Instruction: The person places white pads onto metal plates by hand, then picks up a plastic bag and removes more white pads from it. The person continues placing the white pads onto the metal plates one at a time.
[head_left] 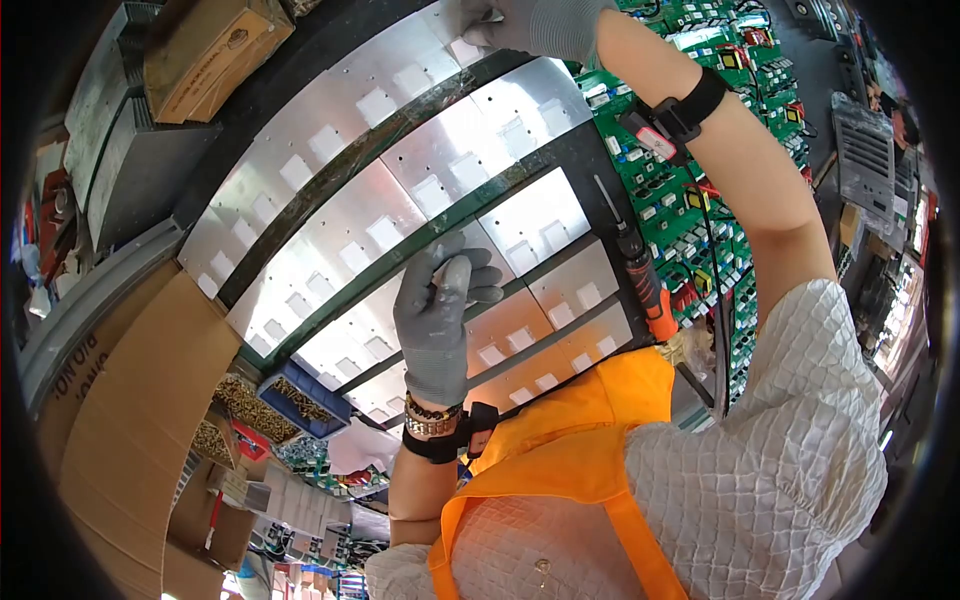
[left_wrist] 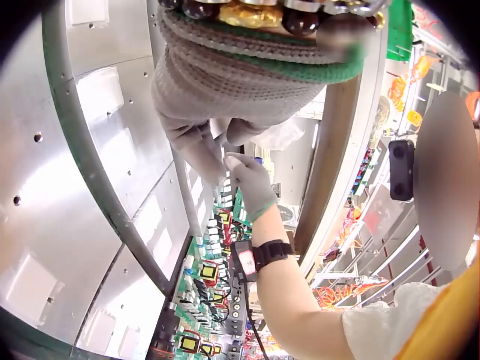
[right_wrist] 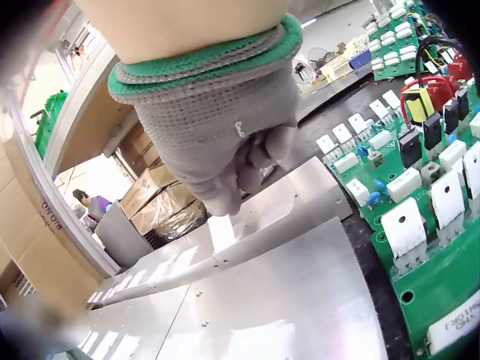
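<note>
At the left of the head view stands a blue bin point(head_left: 300, 400) of small fasteners. Next, the left hand point(head_left: 435, 320) is over rows of metal plates point(head_left: 330, 110), fingers bent; I cannot tell whether it grasps anything. Farther right, the right hand point(head_left: 530, 25) touches 1 white pad point(right_wrist: 222, 235) on the far row; the right wrist view bares these fingertips, but a pinch cannot be confirmed. There the pad's long axis runs across the row, its near end toward the camera. Rightmost are green circuit boards point(head_left: 690, 200).
</note>
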